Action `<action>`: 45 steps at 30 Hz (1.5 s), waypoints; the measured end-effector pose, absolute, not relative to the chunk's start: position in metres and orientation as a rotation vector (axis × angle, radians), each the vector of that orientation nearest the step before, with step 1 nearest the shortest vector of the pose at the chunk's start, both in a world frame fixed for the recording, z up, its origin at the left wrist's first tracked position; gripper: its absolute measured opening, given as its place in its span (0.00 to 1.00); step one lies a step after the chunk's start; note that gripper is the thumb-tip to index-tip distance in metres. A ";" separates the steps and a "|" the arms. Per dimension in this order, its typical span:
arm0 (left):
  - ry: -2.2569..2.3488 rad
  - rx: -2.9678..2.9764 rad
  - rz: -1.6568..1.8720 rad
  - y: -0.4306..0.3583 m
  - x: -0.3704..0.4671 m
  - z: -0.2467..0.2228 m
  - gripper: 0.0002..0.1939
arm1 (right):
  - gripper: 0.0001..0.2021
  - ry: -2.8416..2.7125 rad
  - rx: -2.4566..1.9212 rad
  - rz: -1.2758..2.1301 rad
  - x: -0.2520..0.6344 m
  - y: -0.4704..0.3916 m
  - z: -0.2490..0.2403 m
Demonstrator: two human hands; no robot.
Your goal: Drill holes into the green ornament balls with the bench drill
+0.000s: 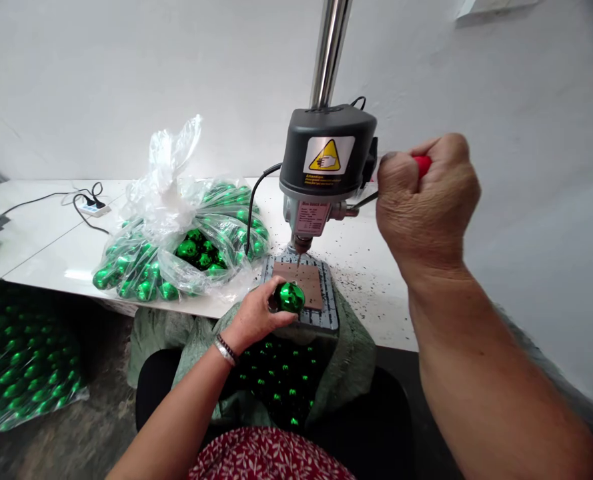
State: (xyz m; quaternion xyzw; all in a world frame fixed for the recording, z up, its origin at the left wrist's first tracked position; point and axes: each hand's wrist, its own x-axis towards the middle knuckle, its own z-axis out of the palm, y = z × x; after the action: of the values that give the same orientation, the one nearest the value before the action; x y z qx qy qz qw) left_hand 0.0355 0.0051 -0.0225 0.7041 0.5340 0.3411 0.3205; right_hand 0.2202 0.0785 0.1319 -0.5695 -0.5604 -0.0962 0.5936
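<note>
My left hand [262,308] holds a shiny green bauble [291,297] between thumb and fingers, just in front of the drill press [329,153]. The bauble is over the front part of the grey slotted base [330,303] and the brown board [312,280] lying on it. A thin drill bit [299,260] points down a little behind and above the bauble, apart from it as far as I can see. At the right, my right hand [429,193] is closed round the red-gripped feed lever [423,165] of the press.
A clear plastic bag [169,193] of green baubles stands open on the white table [46,247], where dark shavings lie by the press. Below the base, a green woven sack [353,363] holds several more. Another bag [26,373] of baubles is at lower left. A power strip [93,208] has cords.
</note>
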 end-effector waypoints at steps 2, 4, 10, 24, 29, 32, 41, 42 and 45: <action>1.359 1.885 0.837 -0.011 0.024 -0.015 0.29 | 0.06 -1.304 -1.316 -0.235 0.220 0.078 0.131; 1.344 1.918 0.803 -0.023 0.013 -0.009 0.32 | 0.05 -1.299 -1.308 -0.248 0.219 0.078 0.131; 1.752 1.986 1.004 -0.005 -0.029 0.010 0.20 | 0.05 -1.255 -1.377 -0.244 0.220 0.080 0.132; 2.365 1.827 -0.006 0.063 -0.059 -0.003 0.21 | 0.08 -1.307 -1.281 -0.287 0.223 0.081 0.127; 2.282 1.435 0.965 0.040 -0.058 0.003 0.31 | 0.07 -1.314 -1.310 -0.255 0.223 0.080 0.127; 1.640 1.049 1.368 0.023 -0.054 0.012 0.31 | 0.06 -1.299 -1.321 -0.241 0.222 0.080 0.127; 0.897 0.730 1.192 0.012 -0.003 0.015 0.24 | 0.07 -1.293 -1.344 -0.116 0.219 0.072 0.134; 0.893 0.737 1.159 0.013 0.002 0.014 0.25 | 0.07 -1.290 -1.366 -0.090 0.218 0.071 0.134; 0.999 0.789 1.102 0.019 0.017 0.009 0.28 | 0.08 -1.316 -1.345 -0.087 0.219 0.071 0.133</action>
State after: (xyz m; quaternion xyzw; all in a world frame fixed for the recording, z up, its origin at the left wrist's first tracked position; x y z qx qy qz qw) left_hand 0.0168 0.0194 0.0090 0.3497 0.4425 0.4883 0.6660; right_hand 0.2195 0.0707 0.1328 -0.5773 -0.5648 -0.0372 0.5885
